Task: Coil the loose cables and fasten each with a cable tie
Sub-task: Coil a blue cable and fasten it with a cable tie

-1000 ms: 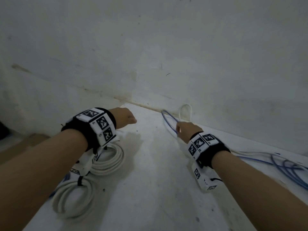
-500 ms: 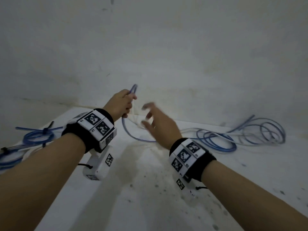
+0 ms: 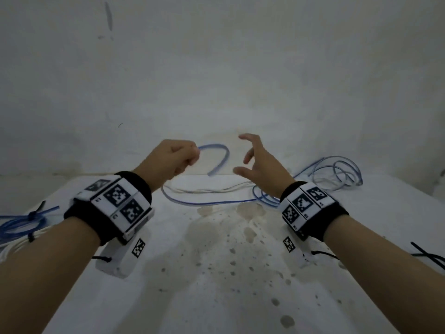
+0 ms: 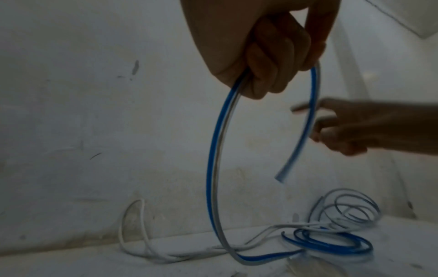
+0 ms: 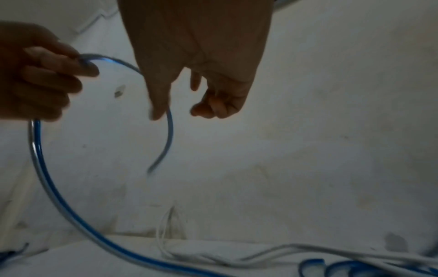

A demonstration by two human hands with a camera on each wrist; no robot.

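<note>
left hand (image 3: 172, 156) clenched around blue cable (image 3: 218, 153), short free end arching out. right hand (image 3: 258, 162) released, fingers spread and curved, just beside cable end, holding nothing.

- The left hand (image 3: 172, 158), down by the white coils a second ago, is now raised, gripping the blue cable (image 3: 218, 157) near its end.
- The cable's free end now arcs over and hangs in the air (a short curved tail).
- The right hand (image 3: 261, 162) has let go of the cable and spreads its fingers just beside that tail.
</note>
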